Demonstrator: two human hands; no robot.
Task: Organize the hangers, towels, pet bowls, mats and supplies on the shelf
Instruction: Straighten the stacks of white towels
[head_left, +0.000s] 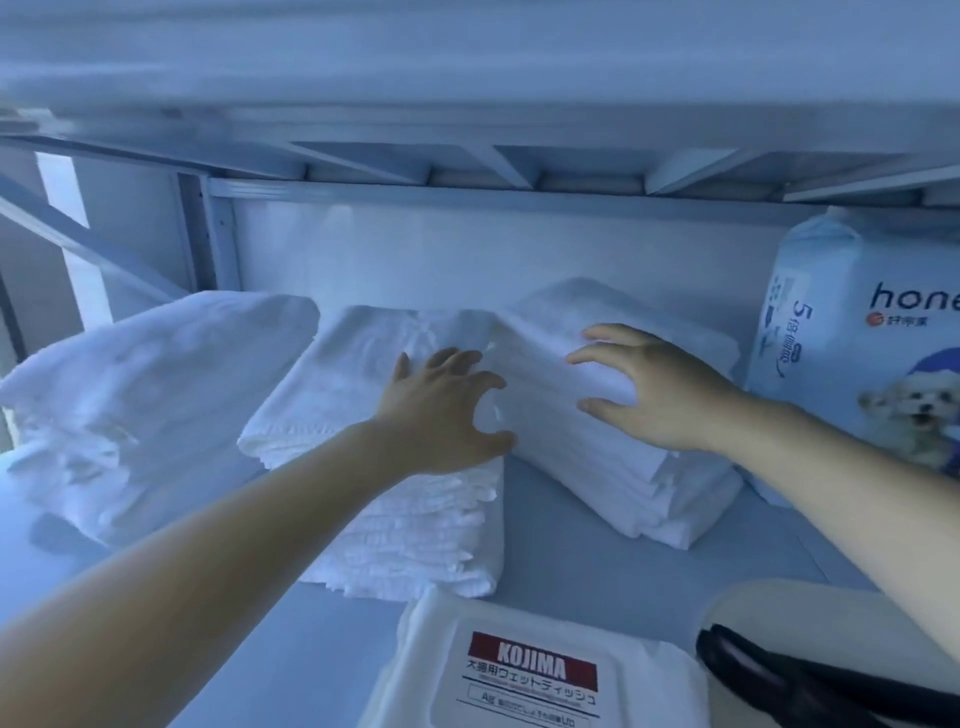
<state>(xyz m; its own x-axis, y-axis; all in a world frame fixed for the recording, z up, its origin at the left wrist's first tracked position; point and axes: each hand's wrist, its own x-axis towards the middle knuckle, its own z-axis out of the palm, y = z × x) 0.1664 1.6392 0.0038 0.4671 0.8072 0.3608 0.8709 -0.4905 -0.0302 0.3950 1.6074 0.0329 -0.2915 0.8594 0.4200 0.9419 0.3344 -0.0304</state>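
Observation:
Three stacks of folded white towels lie side by side on the white shelf (561, 525): a left stack (130, 395), a middle stack (374, 364) and a right stack (613, 457). My left hand (447, 405) hovers with fingers spread over the middle stack, its thumb near the gap between the middle and right stacks. My right hand (654, 384) is spread over the top of the right stack, fingers slightly curved and thumb at its front face. Neither hand holds anything.
A tall pack of pet pads (862, 343) with a dog picture stands at the right. A pack of wet wipes (530, 675) lies at the front edge. A dark object (810, 680) sits at the front right. Another shelf board (467, 104) hangs close above.

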